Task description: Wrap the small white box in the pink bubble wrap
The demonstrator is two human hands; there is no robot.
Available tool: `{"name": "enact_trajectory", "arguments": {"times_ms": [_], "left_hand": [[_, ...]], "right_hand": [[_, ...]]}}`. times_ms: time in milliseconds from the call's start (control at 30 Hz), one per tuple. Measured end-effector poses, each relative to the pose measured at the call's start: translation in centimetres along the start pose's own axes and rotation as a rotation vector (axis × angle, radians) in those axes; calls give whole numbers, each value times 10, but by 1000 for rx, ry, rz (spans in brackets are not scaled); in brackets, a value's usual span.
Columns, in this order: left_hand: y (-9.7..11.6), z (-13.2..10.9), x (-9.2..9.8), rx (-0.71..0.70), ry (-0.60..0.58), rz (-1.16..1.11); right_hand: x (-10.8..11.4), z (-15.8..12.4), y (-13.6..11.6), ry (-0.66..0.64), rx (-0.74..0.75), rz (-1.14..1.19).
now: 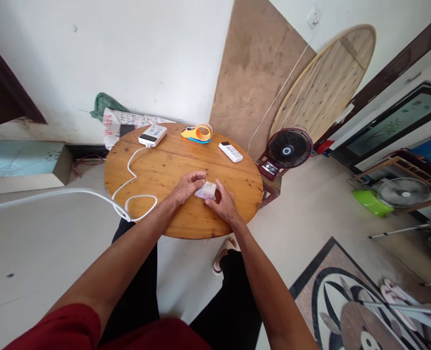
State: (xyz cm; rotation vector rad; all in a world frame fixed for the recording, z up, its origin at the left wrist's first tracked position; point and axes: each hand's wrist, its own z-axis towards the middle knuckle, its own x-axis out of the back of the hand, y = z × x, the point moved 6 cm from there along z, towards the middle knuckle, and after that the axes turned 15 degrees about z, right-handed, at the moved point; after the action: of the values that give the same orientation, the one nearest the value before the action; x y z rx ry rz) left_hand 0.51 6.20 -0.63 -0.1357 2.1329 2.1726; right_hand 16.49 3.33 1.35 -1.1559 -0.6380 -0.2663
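A small pale box-like packet (207, 190) rests at the middle of the round wooden table (179, 221). My left hand (189, 187) has its fingers against the packet's left side. From the right, my right hand (223, 200) curves round it, thumb near the front edge and fingers at the back corner. The packet's fine print is too small to read. Farther back lie a white power bank (153, 135) with a cable plugged in, an orange tape dispenser (197, 132) and a white remote-like device (231, 151).
A white cable (131, 168) loops over the table's left side and off its edge. Beyond the table's right edge, a dark fan (289, 148) stands on a wooden stool (273, 187). A wall is behind the table.
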Motion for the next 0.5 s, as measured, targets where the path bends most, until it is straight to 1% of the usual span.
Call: {"name": "enact_trajectory", "arguments": {"times_ms": [167, 200, 267, 300, 333, 400, 467, 500], "left_hand": [[4, -2, -5, 2, -73, 32], [4, -2, -5, 8, -59, 25], [3, 0, -2, 18, 12, 0], [3, 1, -1, 21, 56, -15], [2, 2, 1, 22, 93, -27], [1, 4, 3, 26, 140, -41], [-1, 6, 6, 34, 173, -52], [-2, 7, 8, 40, 192, -60]], "right_hand": [[2, 0, 3, 22, -8, 57], [3, -1, 3, 22, -2, 109], [6, -3, 5, 37, 10, 270], [9, -4, 7, 74, 5, 359], [13, -4, 11, 139, -11, 435], [21, -6, 22, 316, -66, 513], [28, -8, 31, 465, -116, 475], [30, -8, 33, 505, -129, 433]]}}
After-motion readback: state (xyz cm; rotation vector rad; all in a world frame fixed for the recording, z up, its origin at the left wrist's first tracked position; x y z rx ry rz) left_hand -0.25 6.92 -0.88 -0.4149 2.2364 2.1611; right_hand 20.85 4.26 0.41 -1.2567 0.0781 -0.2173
